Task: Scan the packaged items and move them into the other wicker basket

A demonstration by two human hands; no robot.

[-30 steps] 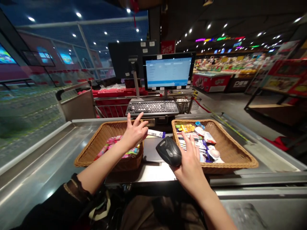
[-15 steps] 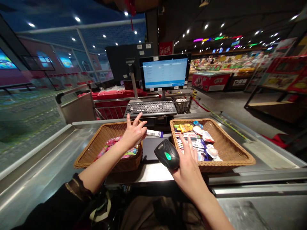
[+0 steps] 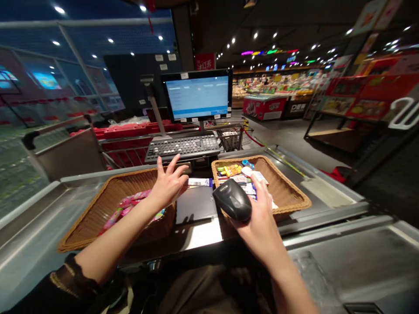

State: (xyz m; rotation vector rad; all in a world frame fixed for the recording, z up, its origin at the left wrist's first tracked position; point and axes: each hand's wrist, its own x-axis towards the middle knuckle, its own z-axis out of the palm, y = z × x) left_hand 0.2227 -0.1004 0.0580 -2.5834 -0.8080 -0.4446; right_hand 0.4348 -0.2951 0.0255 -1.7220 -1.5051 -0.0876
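My left hand [image 3: 168, 185], palm down with several fingers raised, grips a slim white-and-purple packet [image 3: 200, 182] at its left end. The packet extends rightward above a dark flat panel [image 3: 196, 205], its barcode facing up. My right hand [image 3: 262, 218] is wrapped round a black barcode scanner [image 3: 233, 199], whose head points left toward the packet. Under my left forearm is a wicker basket [image 3: 134, 181] with pink and colourful wrapped items [image 3: 129, 200]. A second wicker basket [image 3: 284, 187] holds yellow, white and blue packaged goods [image 3: 231, 170], partly hidden by the scanner and my right hand.
A keyboard [image 3: 185, 146] and a lit monitor [image 3: 198, 98] stand behind the baskets. Metal counter edges [image 3: 330, 209] run along both sides. A shopping cart [image 3: 231, 137] and red goods [image 3: 137, 130] are beyond. Shelves [image 3: 347, 104] stand at the right.
The camera view has turned right. My left hand and the packet have shifted slightly right toward the right basket. The scanner has moved nearer that basket, and its green light no longer shows.
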